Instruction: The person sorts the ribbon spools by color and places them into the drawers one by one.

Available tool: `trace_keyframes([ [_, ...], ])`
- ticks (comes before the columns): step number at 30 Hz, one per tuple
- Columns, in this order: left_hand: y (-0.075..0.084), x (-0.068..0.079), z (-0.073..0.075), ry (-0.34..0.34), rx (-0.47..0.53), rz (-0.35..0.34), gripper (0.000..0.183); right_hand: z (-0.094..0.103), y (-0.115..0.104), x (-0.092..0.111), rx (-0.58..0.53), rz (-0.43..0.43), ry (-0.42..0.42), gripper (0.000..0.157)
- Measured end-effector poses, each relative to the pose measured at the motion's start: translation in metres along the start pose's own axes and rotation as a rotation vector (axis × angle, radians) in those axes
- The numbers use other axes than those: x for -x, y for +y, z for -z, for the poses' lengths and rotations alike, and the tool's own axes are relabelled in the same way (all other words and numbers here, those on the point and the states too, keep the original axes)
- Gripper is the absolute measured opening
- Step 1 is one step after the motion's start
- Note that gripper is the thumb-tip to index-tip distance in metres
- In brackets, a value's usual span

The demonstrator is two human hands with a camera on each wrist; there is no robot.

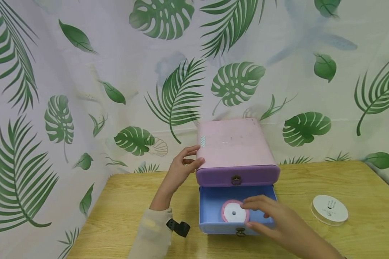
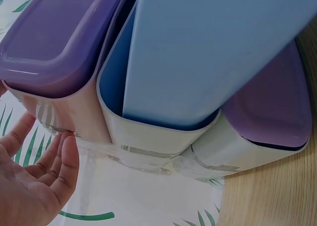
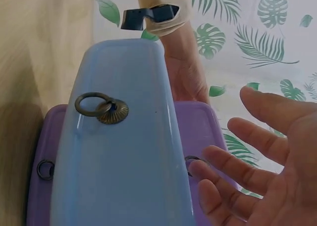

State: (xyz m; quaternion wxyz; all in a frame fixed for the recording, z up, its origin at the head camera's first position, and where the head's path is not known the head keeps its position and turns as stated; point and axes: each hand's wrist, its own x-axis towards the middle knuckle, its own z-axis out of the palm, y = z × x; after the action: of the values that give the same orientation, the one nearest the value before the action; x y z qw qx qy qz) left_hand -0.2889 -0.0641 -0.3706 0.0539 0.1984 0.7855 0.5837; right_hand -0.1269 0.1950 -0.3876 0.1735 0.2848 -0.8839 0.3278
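Note:
A small drawer cabinet (image 1: 233, 144) with a pink top stands on the table, and its middle blue drawer (image 1: 210, 203) is pulled out. Inside that drawer lies a pink-and-white ribbon spool (image 1: 228, 212). My left hand (image 1: 176, 172) rests its fingertips on the cabinet's left side; in the left wrist view the fingers (image 2: 67, 169) touch the pink casing. Above the drawer's right front hovers my right hand (image 1: 278, 216), fingers relaxed, close to the spool and holding nothing. The right wrist view has its spread fingers (image 3: 242, 169) beside the blue drawer front.
To the right on the wooden table (image 1: 123, 212) lies a white spool (image 1: 330, 209) with printing on its face. Purple drawers, the upper one (image 1: 210, 177) with a ring pull, sit pushed in above and below the blue one. A leaf-patterned cloth (image 1: 116, 64) hangs behind.

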Motion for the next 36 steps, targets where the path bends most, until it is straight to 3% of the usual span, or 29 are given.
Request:
trace_keyframes([
  [4,0.0,0.0,0.0,-0.003,0.007,0.0,0.051,0.0,0.005,0.01,-0.048,0.069,0.039,0.036],
  [10,0.001,0.001,0.0,-0.006,0.008,-0.008,0.053,0.005,0.012,0.024,-0.085,0.084,0.05,0.042],
  [18,0.003,0.001,0.0,-0.005,-0.002,-0.007,0.052,0.012,0.034,0.043,-0.219,0.071,-0.108,0.034],
  [31,-0.002,0.0,0.0,0.003,-0.009,-0.003,0.056,-0.005,0.052,0.051,-0.34,0.013,-0.362,0.041],
  [36,-0.001,0.0,-0.001,0.003,-0.009,-0.002,0.057,-0.009,0.056,0.05,-0.365,0.06,-0.384,0.045],
])
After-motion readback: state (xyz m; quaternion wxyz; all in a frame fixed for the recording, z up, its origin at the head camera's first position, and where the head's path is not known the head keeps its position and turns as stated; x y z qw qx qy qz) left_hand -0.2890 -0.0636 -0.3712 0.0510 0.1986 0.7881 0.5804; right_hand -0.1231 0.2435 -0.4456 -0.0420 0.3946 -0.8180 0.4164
